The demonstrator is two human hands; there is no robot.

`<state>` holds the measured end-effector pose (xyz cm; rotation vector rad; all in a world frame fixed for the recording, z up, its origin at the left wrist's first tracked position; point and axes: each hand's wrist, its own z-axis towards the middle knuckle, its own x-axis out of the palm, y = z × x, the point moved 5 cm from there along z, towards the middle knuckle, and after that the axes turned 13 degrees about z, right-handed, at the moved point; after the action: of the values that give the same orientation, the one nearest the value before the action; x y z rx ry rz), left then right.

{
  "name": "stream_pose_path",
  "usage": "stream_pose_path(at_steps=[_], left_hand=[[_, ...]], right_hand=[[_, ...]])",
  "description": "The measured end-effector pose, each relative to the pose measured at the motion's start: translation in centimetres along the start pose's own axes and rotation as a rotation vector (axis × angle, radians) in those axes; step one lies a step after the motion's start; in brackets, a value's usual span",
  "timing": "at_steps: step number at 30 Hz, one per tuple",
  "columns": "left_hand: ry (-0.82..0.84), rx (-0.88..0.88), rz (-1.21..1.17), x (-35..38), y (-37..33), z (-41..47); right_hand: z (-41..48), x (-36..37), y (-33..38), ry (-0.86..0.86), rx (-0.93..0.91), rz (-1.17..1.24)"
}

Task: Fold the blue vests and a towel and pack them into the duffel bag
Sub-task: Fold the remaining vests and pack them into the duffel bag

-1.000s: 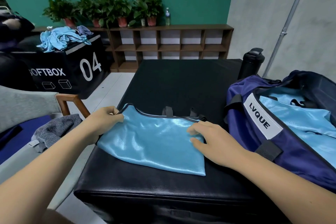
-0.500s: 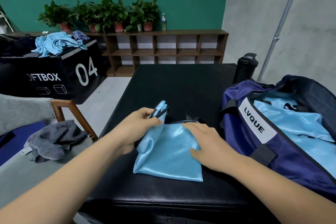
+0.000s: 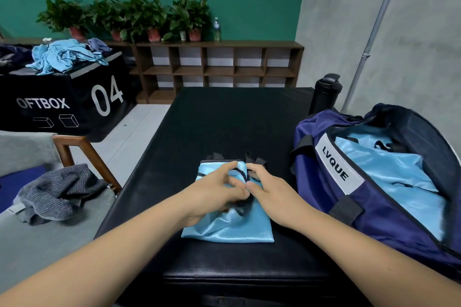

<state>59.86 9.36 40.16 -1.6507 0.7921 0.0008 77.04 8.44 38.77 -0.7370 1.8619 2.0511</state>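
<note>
At your far left a grey striped towel lies crumpled on the grey seat of a wooden-armed chair; behind it a loose heap of blue vests sits on top of the black box marked 04. In front of you, on the black padded table, lies the blue vest you are folding, doubled over into a narrow packet with its black straps poking out at the far edge; your left hand lies across the top of it, fingers stretched forward and loosely spread, pressing the upper layer down; whether they pinch the black trim underneath, you cannot tell, as the hand is blurred. Your right hand rests flat on the packet's right edge, fingertips touching those of the left, palm down and uncurled, holding nothing. Just right of it the navy duffel bag stands unzipped on the table, labelled LVQUE, with folded blue vests already inside; a black bottle stands behind the bag.
</note>
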Motion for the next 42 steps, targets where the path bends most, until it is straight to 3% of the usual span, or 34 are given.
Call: stream_pose_path(at_steps=[3, 9, 14, 19, 25, 33, 38, 42], left_hand=[[0.109, 0.069, 0.006, 0.0, -0.5, -0.6], [-0.289, 0.289, 0.684, -5.5, 0.0, -0.3], [-0.378, 0.221, 0.908, -8.4, 2.4, 2.1], [-0.443, 0.243, 0.958, -9.1, 3.8, 3.5], [-0.482, 0.209, 0.687, -10.7, 4.3, 4.4], [-0.239, 0.141, 0.121, -9.7, 3.7, 3.8], [-0.155, 0.144, 0.077, -10.9, 3.2, 3.5], [-0.266, 0.097, 0.173, -11.7, 4.1, 4.3]], right_hand=[[-0.1, 0.1, -0.1, -0.002, 0.020, -0.007], [-0.9, 0.5, 1.0, -0.052, -0.048, -0.204], [-1.9, 1.8, 2.9, -0.094, -0.208, -0.490], [-2.8, 4.0, 3.4, 0.156, -0.336, -0.484], [-2.9, 4.8, 2.4, 0.290, -0.307, -0.479], [-3.1, 4.6, 2.4, 0.328, -0.248, -0.463], [-3.5, 4.4, 2.9, 0.351, -0.186, -0.446], [-3.8, 4.2, 3.2, 0.351, -0.156, -0.393]])
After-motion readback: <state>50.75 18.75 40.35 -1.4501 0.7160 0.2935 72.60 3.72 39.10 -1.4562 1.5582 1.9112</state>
